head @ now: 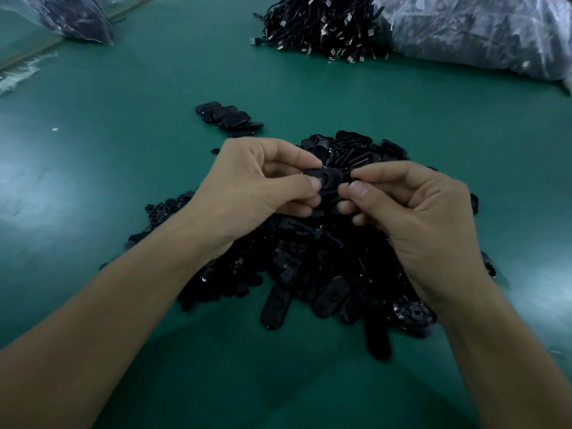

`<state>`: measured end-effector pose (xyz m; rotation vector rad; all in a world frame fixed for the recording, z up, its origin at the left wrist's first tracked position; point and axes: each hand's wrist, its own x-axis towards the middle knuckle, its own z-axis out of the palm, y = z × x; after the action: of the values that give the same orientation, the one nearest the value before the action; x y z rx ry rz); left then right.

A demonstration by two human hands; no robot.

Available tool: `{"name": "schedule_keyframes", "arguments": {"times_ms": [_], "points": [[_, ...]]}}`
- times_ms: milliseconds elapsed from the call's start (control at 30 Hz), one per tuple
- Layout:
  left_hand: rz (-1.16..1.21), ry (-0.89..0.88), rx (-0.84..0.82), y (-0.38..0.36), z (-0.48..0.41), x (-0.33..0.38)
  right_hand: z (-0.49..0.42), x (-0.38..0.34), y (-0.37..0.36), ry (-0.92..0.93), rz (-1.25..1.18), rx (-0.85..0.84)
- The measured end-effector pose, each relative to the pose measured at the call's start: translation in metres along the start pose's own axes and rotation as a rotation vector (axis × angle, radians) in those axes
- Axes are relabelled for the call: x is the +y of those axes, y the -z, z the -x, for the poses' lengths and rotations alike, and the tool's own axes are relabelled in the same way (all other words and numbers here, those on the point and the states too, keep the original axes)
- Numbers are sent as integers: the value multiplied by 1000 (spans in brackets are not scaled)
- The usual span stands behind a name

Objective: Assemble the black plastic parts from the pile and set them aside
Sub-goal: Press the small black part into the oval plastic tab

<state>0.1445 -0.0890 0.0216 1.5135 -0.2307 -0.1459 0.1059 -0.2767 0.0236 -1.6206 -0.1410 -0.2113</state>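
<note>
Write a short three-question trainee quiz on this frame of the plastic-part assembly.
1. True or false: the left hand pinches a black oval plastic part above the pile of loose black plastic parts.
2. Where does the small row of black oval parts set apart lie? A) on the green table, beyond the pile; B) inside a bag; C) under the right wrist.
3. Fill in: the heap of black cables with metal plugs lies to the ___ of the clear plastic bag.
Key: 1 true; 2 A; 3 left.
</note>
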Motion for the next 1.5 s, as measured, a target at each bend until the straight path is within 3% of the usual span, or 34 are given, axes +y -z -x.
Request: {"name": "schedule_keyframes", "arguments": {"times_ms": [533,667,833,967,1267,1400,1500], "points": [[111,-25,-20,1,2,3,-2,1,5,-105,-260,-38],[125,-30,-32,1,2,5,-1,1,5,-68,-196,-39],[88,-36,-22,-1,4,6,1,-1,1,120,119,46],[56,-39,-19,-5,6,6,3,-4,-3,200,227,88],[126,20,-23,-11,7,4,5,-4,-6,178,251,128],[192,50,-76,-13,8,5,5,-3,-8,138,161,91],[102,44,-67,-14,9,6,5,-3,-8,119,51,71]]}}
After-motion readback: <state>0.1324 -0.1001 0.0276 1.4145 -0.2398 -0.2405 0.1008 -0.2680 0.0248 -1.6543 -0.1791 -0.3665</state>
